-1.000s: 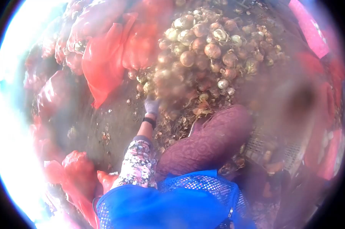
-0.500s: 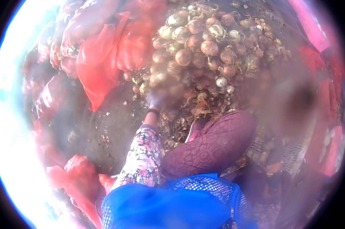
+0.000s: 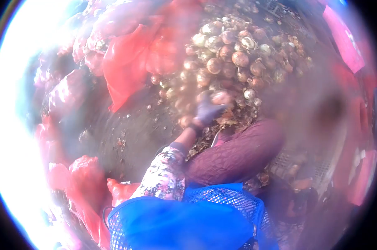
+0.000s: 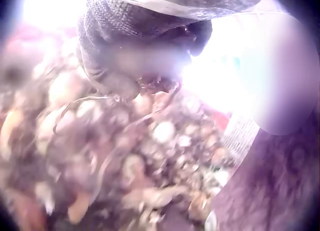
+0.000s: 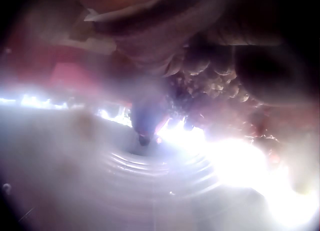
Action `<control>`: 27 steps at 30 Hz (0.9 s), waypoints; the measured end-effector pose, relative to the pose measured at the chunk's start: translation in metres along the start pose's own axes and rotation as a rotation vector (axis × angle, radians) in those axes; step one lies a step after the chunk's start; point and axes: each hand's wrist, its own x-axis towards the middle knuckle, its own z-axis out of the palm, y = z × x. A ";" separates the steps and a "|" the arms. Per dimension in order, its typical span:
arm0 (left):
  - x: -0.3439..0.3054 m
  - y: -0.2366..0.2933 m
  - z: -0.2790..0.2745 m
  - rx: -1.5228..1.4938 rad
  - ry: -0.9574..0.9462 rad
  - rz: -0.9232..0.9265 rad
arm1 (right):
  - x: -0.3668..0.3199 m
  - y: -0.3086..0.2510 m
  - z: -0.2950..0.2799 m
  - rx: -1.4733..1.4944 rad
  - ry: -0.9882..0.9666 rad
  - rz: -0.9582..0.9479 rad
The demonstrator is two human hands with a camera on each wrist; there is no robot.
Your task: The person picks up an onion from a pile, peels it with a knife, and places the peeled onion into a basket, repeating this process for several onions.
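My left hand (image 3: 209,110), in a grey knitted glove, reaches over the near edge of a heap of onions (image 3: 240,58) in the head view. It grips an onion (image 3: 220,98), blurred by motion. In the left wrist view the gloved fingers (image 4: 107,51) curl inward, and thin dry stalks (image 4: 107,161) trail below them. No right hand shows in the head view, where haze covers the right side. Dark, blurred shapes fill the top of the right wrist view, and I cannot tell the fingers' position there.
Red mesh sacks (image 3: 128,62) stand left of the heap, and another red sack (image 3: 86,179) lies near my left side. A bent leg in maroon trousers (image 3: 238,152) is close below the onions. A slatted crate (image 3: 321,171) sits at the right. Dry skins litter the ground.
My left hand has moved right from the heap's lower left edge and now shows an onion in its grip. The head view has shifted slightly.
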 end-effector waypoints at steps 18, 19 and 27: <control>-0.151 0.233 0.170 -0.075 -0.432 0.977 | -0.015 0.016 -0.008 -0.332 -0.035 -0.299; -0.156 0.231 0.168 -0.176 -0.485 0.913 | -0.015 0.017 -0.009 -0.350 -0.035 -0.319; -0.172 0.204 0.186 -0.591 -0.706 0.499 | -0.020 0.018 -0.026 -0.524 0.028 -0.500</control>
